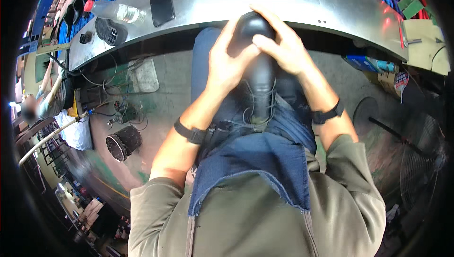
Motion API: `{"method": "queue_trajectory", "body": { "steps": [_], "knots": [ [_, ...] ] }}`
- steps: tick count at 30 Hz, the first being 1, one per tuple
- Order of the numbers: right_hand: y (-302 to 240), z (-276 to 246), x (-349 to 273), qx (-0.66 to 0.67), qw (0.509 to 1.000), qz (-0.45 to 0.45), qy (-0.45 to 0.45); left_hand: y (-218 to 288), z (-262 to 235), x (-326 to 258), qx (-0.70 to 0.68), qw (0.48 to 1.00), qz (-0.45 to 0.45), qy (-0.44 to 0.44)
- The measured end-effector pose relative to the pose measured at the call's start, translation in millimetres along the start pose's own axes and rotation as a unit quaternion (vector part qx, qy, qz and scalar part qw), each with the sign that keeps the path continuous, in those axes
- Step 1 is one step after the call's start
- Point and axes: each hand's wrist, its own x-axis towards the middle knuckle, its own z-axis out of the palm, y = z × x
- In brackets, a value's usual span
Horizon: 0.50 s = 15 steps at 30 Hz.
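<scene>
A black lace-up shoe [261, 73] rests upright over my lap, its rounded toe pointing away from me toward the metal bench. My left hand [226, 64] wraps the left side of the toe, with the thumb lying across the upper. From the other side my right hand [292, 52] grips the toe, its fingers reaching round the front edge and its thumb on top. Both thumbs nearly meet over the toe. Loose laces trail at the ankle end, near my blue apron [255, 162]. The shoe's underside is hidden.
On the curved metal bench [302, 1] lie a phone [162, 4], a plastic bottle [118, 12] with a red cap, and a black shoe sole [111, 31]. A black bucket [124, 143] stands left; a fan [425, 162] stands right. Another person [49, 96] is at far left.
</scene>
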Motion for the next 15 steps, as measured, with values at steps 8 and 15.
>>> {"method": "queue_trajectory", "body": {
  "steps": [8, 15],
  "knots": [
    [8.7, -0.8, 0.5, 0.09, 0.996, -0.012, -0.011, 12.6, 7.3, -13.0, 0.047, 0.998, -0.024, 0.037],
    [-17.5, -13.4, -91.3, 0.099, 0.989, 0.108, 0.03, 20.7, -26.4, -15.6, -0.279, 0.953, -0.082, 0.081]
  ]
}}
